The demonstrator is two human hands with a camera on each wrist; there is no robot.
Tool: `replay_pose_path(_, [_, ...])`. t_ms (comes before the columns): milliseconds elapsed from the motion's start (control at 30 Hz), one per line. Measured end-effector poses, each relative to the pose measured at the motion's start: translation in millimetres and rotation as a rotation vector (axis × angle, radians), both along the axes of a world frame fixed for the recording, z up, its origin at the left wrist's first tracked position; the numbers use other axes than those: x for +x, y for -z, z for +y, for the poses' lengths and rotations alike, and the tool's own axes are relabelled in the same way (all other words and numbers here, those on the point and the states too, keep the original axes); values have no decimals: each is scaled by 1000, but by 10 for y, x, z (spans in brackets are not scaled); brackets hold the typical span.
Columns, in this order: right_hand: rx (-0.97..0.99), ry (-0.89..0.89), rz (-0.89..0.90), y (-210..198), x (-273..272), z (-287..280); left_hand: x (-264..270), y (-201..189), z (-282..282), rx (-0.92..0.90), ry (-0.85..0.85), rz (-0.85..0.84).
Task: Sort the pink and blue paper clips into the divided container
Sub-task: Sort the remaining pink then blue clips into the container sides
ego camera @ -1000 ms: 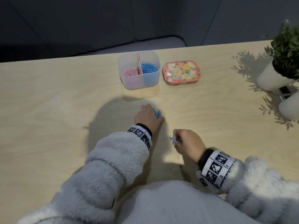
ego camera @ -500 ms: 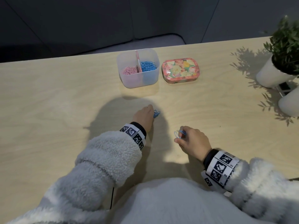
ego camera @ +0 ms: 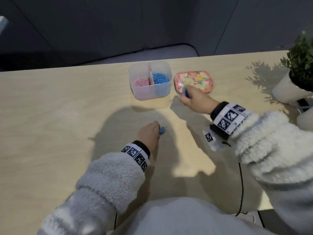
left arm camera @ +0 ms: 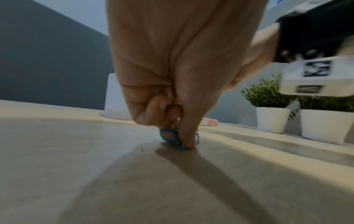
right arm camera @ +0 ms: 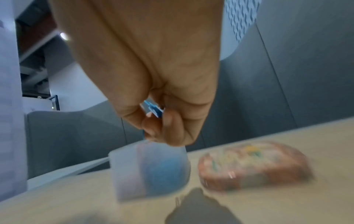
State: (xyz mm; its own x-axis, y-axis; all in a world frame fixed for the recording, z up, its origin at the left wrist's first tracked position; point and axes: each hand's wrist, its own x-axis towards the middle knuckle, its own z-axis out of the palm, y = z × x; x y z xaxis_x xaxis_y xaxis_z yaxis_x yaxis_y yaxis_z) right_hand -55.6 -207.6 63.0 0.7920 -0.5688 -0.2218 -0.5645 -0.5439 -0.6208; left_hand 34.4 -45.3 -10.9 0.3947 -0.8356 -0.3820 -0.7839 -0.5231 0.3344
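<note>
A clear divided container (ego camera: pixel 162 92) stands at the table's far middle, pink clips (ego camera: pixel 141 81) in its left half and blue clips (ego camera: pixel 160 78) in its right half. My right hand (ego camera: pixel 186 94) hovers just right of the container, pinching blue paper clips (right arm camera: pixel 154 109) between thumb and fingers; the container (right arm camera: pixel 134 171) shows blurred below it in the right wrist view. My left hand (ego camera: pixel 156 129) is down on the table nearer me, fingers pinching a small bunch of blue clips (left arm camera: pixel 170 137) against the tabletop; the same clips (ego camera: pixel 162 130) peek out in the head view.
A floral tin (ego camera: pixel 203 81) lies right of the container, partly behind my right hand. Two potted plants in white pots (ego camera: pixel 288 89) stand at the table's right edge. A black cable (ego camera: pixel 241 184) runs along the near edge.
My right hand has lifted from the near table and travelled forward to beside the container, carrying its blue clips. My left hand stays put, pinching its clips on the table.
</note>
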Motion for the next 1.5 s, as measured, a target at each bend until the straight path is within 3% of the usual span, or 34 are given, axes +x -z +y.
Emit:
replay_pose_path(100, [-155,33,-38,-176,488,-229,59,-34,-9,27,7,37])
replay_pose_path(267, [-211,-5,38,-136,1009,-380,33,-37,-38,126,110,-47])
replay_pose_path(367, [-236,-34,58,-65,1057,-391,20,-35,-43,164,209,-127])
replay_pose_path(500, [-292,113,-131,11,864,-488,60,-70,-66,201,266,-94])
replay_pose_path(567, [-323,204,-142,102,651,-580,141,-128,-73,192,222,18])
replay_pose_path(733, [-398,365,73,530,128,-815,461,-465,-276,5,27,261])
replay_pose_path(867, [-373,439,147,697,-6,-877,699,-802,-730,-139,-116,171])
replay_pose_path(1033, [-415,395,237,698,37,-914,847,-941,-1280,-75,-233,67])
replay_pose_path(1233, [-236,483,183,692,-27,-904,869,-914,-1537,-26,-261,33])
replay_pose_path(1367, [-105,570,132,724,-112,-957,884,-925,-1547,-148,-308,16])
replay_pose_path(1500, [-3,592,147,690,-162,-977,1086,-868,-1334,-418,-414,-13])
